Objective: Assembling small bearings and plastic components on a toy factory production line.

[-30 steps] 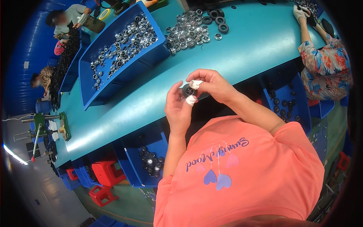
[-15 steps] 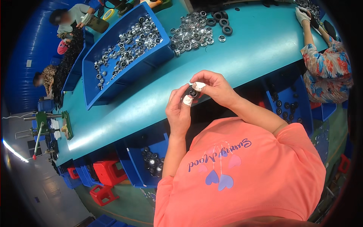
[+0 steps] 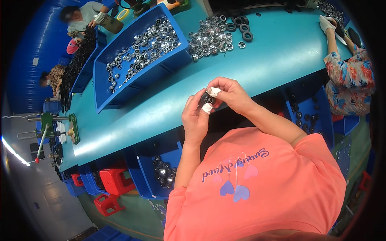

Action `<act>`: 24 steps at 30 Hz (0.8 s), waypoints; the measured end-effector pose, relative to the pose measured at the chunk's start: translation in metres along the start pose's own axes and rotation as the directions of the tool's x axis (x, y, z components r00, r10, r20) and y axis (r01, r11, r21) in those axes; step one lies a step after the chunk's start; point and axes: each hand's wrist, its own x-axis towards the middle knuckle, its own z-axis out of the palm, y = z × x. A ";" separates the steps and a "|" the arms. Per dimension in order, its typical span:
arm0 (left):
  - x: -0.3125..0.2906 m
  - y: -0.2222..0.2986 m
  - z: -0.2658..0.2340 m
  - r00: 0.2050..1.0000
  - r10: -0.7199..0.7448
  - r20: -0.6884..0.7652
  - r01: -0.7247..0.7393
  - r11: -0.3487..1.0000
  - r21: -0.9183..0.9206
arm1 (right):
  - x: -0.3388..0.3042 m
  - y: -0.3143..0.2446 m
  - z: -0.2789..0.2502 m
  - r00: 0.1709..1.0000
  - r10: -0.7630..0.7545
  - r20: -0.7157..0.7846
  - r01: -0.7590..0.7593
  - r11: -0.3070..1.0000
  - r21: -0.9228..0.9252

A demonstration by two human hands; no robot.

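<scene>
Head view: left grip (image 3: 194, 120) and right grip (image 3: 233, 95) are both closed in a pinch on one dark wheel (image 3: 208, 99) at the near edge of the table (image 3: 265, 56). White-wrapped thumbs frame its face, perhaps cushioned for pressing. Beyond, hubs (image 3: 213, 37) lie heaped beside tyres (image 3: 247, 37) and a blue bin (image 3: 161, 73), probably for easy reach.

Coral shirt (image 3: 277, 207) with short sleeves (image 3: 320, 152), white wraps (image 3: 207, 107) on the thumbs

Dark cursive lettering (image 3: 235, 165) runs across the front, among hearts (image 3: 227, 188) in blue-violet and pink on thin pale strings (image 3: 229, 173). The sleeves are plain coral; left hand (image 3: 195, 122) and right hand (image 3: 232, 95) each wear one wrap.
</scene>
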 end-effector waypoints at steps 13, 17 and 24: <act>0.002 -0.004 0.003 0.996 -0.057 -0.073 0.052 0.996 -0.070 | -0.004 0.000 0.003 0.989 -0.145 -0.020 0.136 0.962 -0.236; 0.001 -0.006 0.001 0.998 0.006 -0.069 -0.010 0.998 -0.057 | 0.002 -0.005 0.002 0.999 -0.042 0.023 0.044 0.994 -0.096; 0.003 -0.005 0.007 0.998 -0.054 -0.014 0.048 0.961 -0.272 | 0.004 0.000 0.001 0.999 0.010 -0.036 -0.010 1.000 0.000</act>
